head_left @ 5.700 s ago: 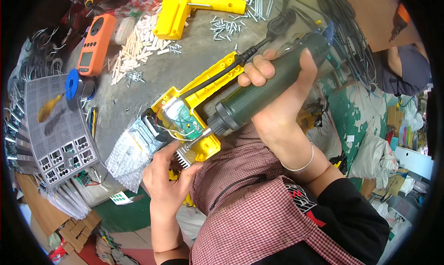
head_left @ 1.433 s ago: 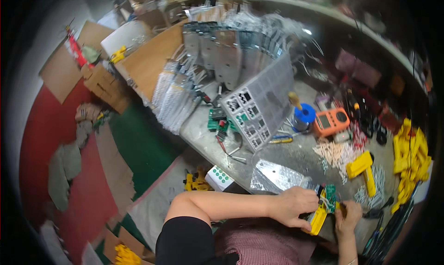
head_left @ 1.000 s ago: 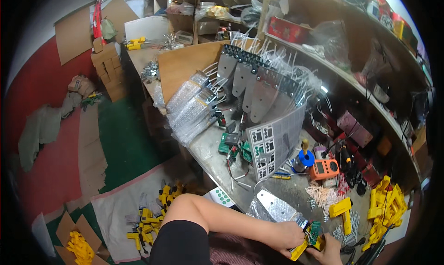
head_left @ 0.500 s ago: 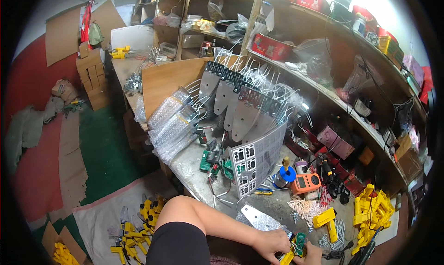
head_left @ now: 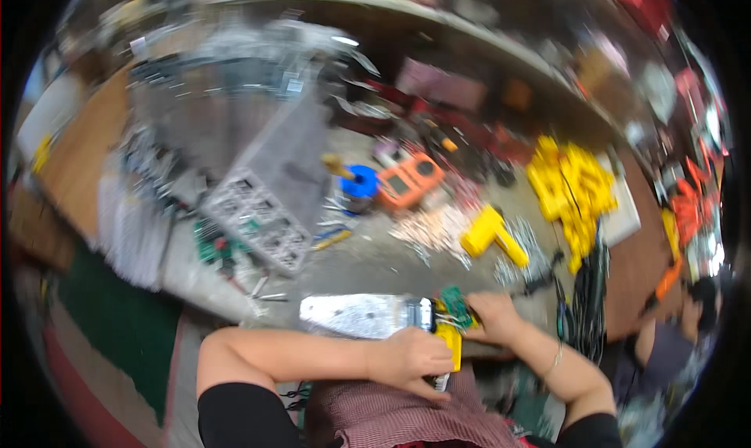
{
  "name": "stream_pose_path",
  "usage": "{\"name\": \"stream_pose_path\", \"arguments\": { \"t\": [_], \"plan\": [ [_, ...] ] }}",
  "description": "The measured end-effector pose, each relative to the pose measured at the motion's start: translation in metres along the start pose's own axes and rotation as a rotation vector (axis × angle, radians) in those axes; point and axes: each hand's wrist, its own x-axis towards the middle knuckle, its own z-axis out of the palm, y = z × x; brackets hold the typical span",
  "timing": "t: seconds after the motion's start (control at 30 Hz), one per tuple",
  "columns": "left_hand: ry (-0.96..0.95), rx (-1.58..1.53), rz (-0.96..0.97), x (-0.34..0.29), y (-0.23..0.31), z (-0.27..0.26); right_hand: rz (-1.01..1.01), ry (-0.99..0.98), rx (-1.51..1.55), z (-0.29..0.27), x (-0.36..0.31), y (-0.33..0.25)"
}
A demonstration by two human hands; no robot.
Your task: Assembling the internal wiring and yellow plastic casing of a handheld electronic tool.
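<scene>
My left hand (head_left: pixel 411 360) is closed round a yellow plastic housing (head_left: pixel 451 348) above my lap, at the front edge of the workbench. A small green circuit board (head_left: pixel 455 306) with thin wires sits at the housing's upper end. My right hand (head_left: pixel 493 317) pinches at the board's right side; its fingertips are partly hidden and blurred. Just left of the housing lies a flat silver metal plate (head_left: pixel 352 315) with a dark end piece, close above my left forearm.
On the bench (head_left: pixel 368 264) stand a blue spool (head_left: pixel 360 184) and an orange multimeter (head_left: pixel 411 180). Pale small parts (head_left: pixel 434 231), a yellow housing (head_left: pixel 494 235), screws (head_left: pixel 528 260) and a yellow pile (head_left: pixel 575 194) lie rightward. A printed sheet (head_left: pixel 262 213) leans left. Another person (head_left: pixel 657 350) is at far right.
The view has swung right and down, so the bench things appear further left and both forearms now show. My hands still hold the yellow housing and green board together.
</scene>
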Motion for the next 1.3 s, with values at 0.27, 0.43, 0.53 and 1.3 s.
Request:
{"name": "stream_pose_path", "arguments": {
  "t": [0.27,0.43,0.53,1.3],
  "plan": [
    [0.211,0.141,-0.071,0.0,0.015,-0.012,0.015,-0.068,0.048,-0.005,0.012,-0.003],
    [0.683,0.347,-0.426,-0.056,0.086,-0.072,0.016,0.12,0.027,0.004,-0.01,-0.005],
    [1.408,0.665,-0.635,-0.127,0.14,-0.092,0.079,0.025,0.219,0.009,-0.006,0.01],
    [1.77,1.288,0.279,-0.186,0.251,-0.303,0.262,-0.085,-0.277,0.016,-0.014,0.048]
  ]
}}
